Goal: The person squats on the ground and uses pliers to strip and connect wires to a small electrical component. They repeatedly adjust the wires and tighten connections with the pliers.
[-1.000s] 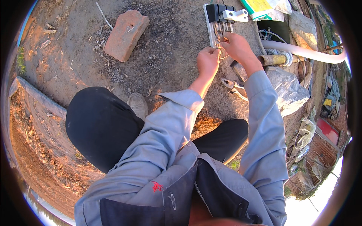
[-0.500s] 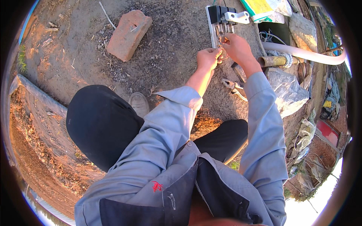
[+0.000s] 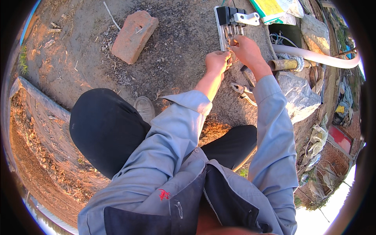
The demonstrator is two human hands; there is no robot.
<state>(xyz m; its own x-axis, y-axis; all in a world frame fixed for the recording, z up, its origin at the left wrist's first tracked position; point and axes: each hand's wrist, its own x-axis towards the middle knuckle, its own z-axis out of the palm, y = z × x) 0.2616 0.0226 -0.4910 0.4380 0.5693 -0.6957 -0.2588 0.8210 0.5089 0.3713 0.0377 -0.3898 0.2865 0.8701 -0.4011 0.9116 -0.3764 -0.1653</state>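
Note:
An electrical knife switch [image 3: 221, 29] with a pale base, a black block and a white handle [image 3: 246, 18] lies on the ground in front of me. Both my hands are at its near end. My left hand [image 3: 216, 63] is closed in a pinch on a thin wire [image 3: 234, 61] by the base's lower edge. Beside it, my right hand [image 3: 247, 51] is closed with thumb and forefinger at the switch's metal parts; its fingertips hide what they grip. Below my right wrist, a pair of pliers [image 3: 242, 89] lies on the ground with its jaws apart.
A reddish brick [image 3: 134, 37] lies to the left on the dirt. At the right are a pale thick hose [image 3: 317, 57], a pipe wound with rope [image 3: 288, 64], a silvery sheet bundle [image 3: 298, 95] and a yellow, white and green sack [image 3: 270, 8].
Almost nothing differs. Both hands stay at the near end of the knife switch, with only a very slight shift of the whole view.

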